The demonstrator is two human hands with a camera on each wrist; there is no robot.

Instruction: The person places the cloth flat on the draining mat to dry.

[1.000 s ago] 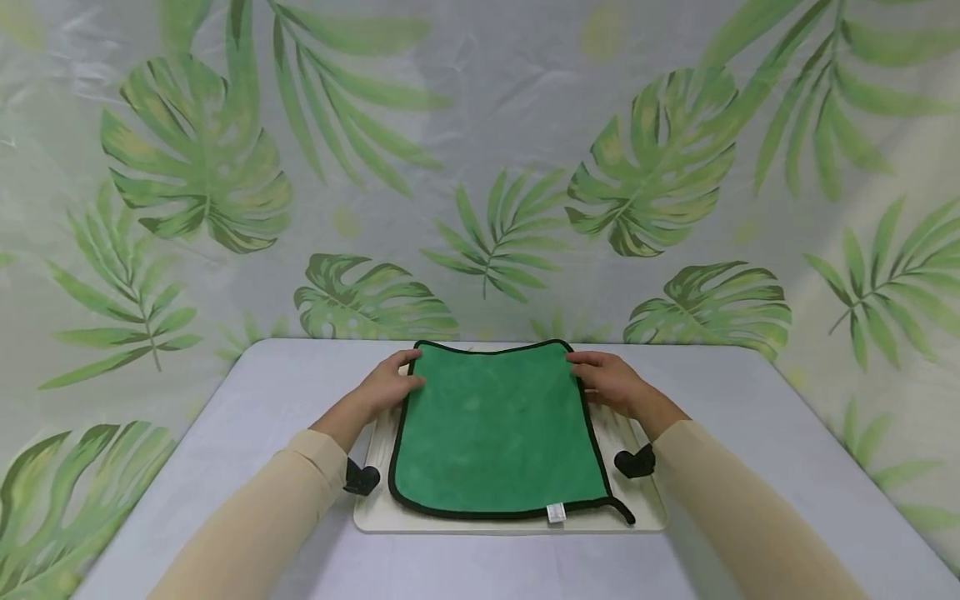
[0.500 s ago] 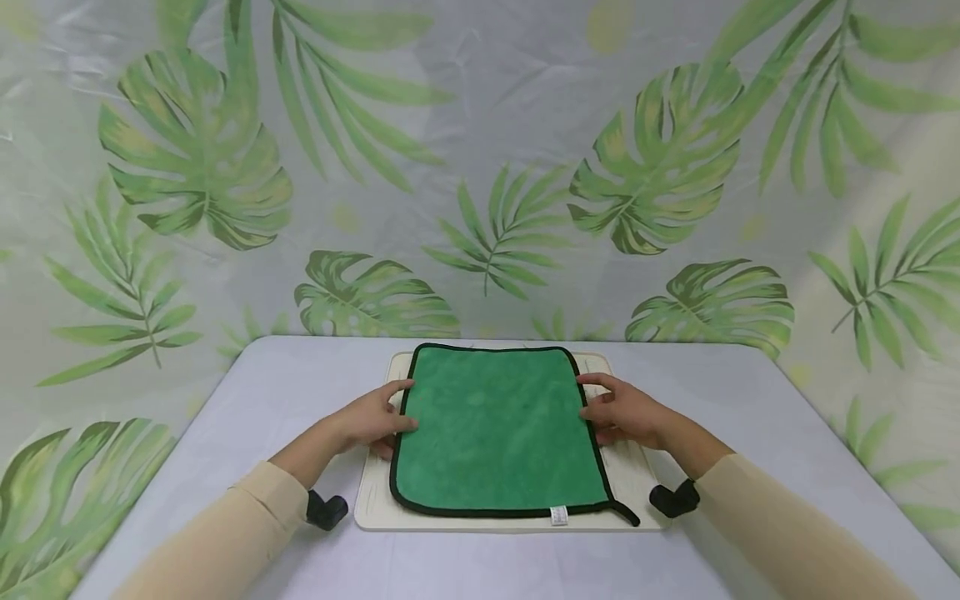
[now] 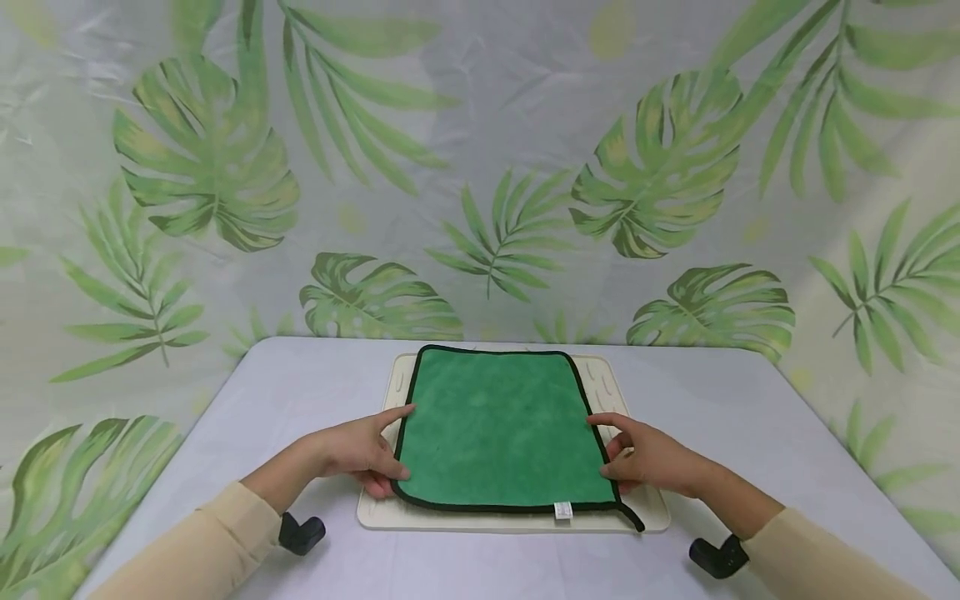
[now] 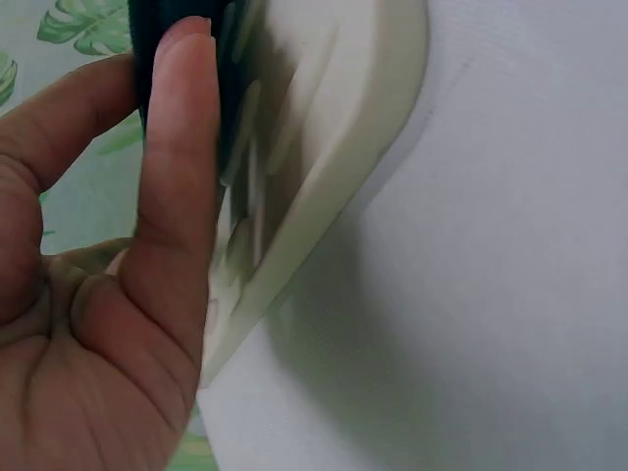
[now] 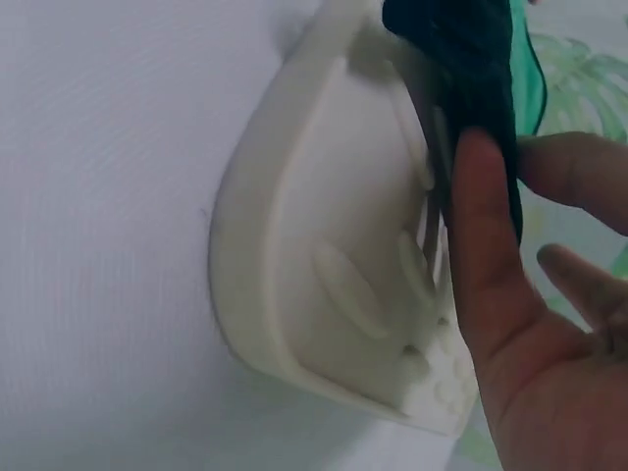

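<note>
A green cloth (image 3: 495, 425) with black edging, a white label (image 3: 563, 511) and a black loop (image 3: 632, 517) lies flat on a cream board (image 3: 517, 523) with raised ribs. My left hand (image 3: 356, 454) touches the cloth's left edge, index finger and thumb spread apart, the thumb near the front corner. On the right edge, my right hand (image 3: 656, 457) touches the cloth with index finger and thumb, its other fingers bent beneath. In the left wrist view the thumb (image 4: 177, 177) lies against the dark edging; the right wrist view shows the right thumb (image 5: 486, 226) doing likewise.
A white-covered table (image 3: 300, 383) bears the board, whose rim shows around the cloth. Behind it hangs a backdrop (image 3: 517, 125) printed with green leaves. Black wrist devices (image 3: 302, 533) sit below both sleeves.
Both hands have slid from the cloth's far corners down its sides toward the near edge, moving slightly apart. The sagging far edge now lies straighter, and more of the board's far corners shows.
</note>
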